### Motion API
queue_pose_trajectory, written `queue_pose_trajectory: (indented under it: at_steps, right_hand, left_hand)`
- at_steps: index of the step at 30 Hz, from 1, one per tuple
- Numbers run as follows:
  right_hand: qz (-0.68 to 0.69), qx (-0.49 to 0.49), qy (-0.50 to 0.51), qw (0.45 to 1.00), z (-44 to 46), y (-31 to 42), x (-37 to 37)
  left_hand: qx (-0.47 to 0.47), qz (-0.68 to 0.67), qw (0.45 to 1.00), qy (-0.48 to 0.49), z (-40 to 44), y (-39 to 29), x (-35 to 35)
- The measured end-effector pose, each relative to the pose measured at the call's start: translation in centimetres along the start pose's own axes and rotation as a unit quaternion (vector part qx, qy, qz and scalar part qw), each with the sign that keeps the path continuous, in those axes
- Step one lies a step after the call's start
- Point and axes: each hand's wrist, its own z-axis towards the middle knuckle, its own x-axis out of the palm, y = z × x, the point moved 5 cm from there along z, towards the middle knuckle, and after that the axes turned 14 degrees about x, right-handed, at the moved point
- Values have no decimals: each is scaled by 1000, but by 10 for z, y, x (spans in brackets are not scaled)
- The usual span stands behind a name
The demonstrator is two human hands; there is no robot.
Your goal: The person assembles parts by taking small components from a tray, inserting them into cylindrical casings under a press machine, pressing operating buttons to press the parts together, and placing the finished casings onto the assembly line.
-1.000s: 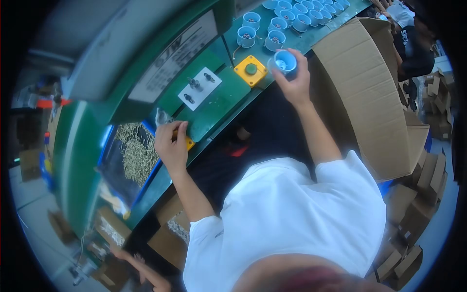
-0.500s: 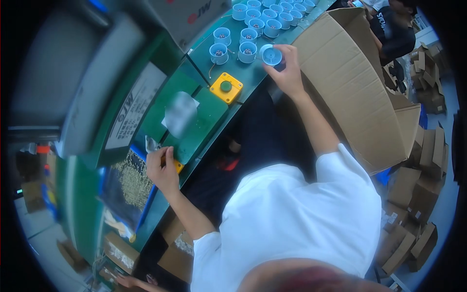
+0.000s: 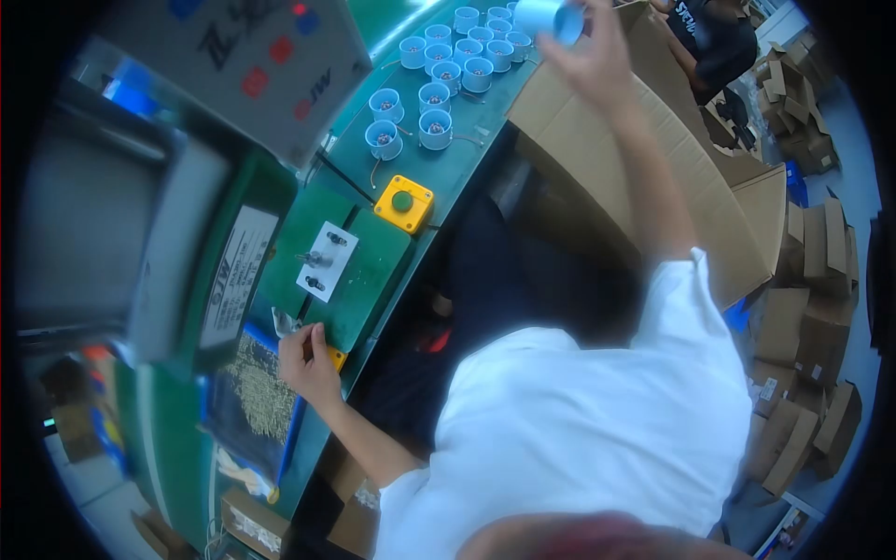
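My right hand (image 3: 597, 61) grips a light blue plastic cup (image 3: 551, 19) at the top of the view, raised over the edge of the big cardboard box. The cup is tipped on its side, and motion blurs it. Low at the press, my left hand (image 3: 311, 369) has its fingers curled together beside a small shiny piece (image 3: 285, 323); what they hold, if anything, is hidden. Between the hands lies a white plate (image 3: 328, 261) with dark and metal posts on the green press bed. A yellow box with a green button (image 3: 403, 203) sits beside it.
Several blue cups (image 3: 435, 129) with small parts inside and wires stand along the green bench. The large cardboard box (image 3: 597, 168) is at its right. A blue-rimmed tray (image 3: 252, 392) holds many small brass-coloured pieces. Another person (image 3: 714, 42) is at the upper right.
My right hand has lifted the blue cup up and to the right, tilting it. My left hand stays by the press. The view has shifted, and the white plate's posts now show sharply.
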Motion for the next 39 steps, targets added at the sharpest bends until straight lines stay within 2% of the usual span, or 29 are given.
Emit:
queue_pose_trajectory:
  at_steps: [2, 4, 6, 8, 9, 11, 12, 14, 19, 23, 27, 28, 30, 31, 35, 37, 39]
  right_hand:
    - [-6, -2, -31, 999, 61, -12, -15]
    - [-210, -102, -44, 971, 132, -63, -14]
    - [-296, -1, 41, 954, 188, -128, -6]
    - [-311, 95, 70, 943, 210, -195, -3]
    - [-306, 95, 75, 944, 212, -224, 2]
    - [-367, 172, 117, 906, 220, -273, 9]
    - [-367, 174, 115, 906, 226, -294, 9]
    - [-409, 182, 190, 874, 240, -336, 16]
    - [-481, 175, 389, 766, 263, -428, 80]
    - [-497, 104, 321, 800, 286, -494, 120]
    - [-447, 135, 321, 824, 318, -552, 160]
    - [-447, 141, 333, 818, 306, -537, 162]
    - [-472, 72, 329, 815, 307, -488, 166]
    - [-471, 71, 330, 815, 308, -496, 167]
    - [-447, 80, 222, 863, 315, -510, 153]
    - [-430, 78, 173, 883, 312, -492, 153]
    - [-410, 65, 178, 892, 300, -461, 147]
  left_hand:
    - [-6, -9, 1000, 1, -1, 0, 1]
    - [-7, -10, 1000, -2, 0, 1, 1]
    - [-12, -14, 1000, -9, 0, 0, 2]
    - [-17, -9, 1000, -10, -3, -1, 1]
    - [-24, 4, 1000, -4, -6, -1, -1]
    - [-30, 23, 999, 2, -3, 1, 2]
    - [-27, 23, 999, 2, -2, 5, 4]
    - [-24, 56, 996, -64, -6, 14, -1]
    - [-16, 121, 990, -65, 0, 6, -4]
    - [-75, 132, 988, -15, -3, 10, -3]
    - [-39, 146, 988, -13, -5, 18, -3]
    - [-56, 159, 986, -9, -8, 19, -6]
    - [-86, 179, 980, -11, -11, 24, -7]
    - [-87, 179, 980, -10, -10, 26, -4]
    - [-69, 180, 981, -14, -12, 24, -7]
    - [-78, 180, 980, -23, -10, 18, -4]
    - [-68, 181, 981, -26, -6, 17, -1]
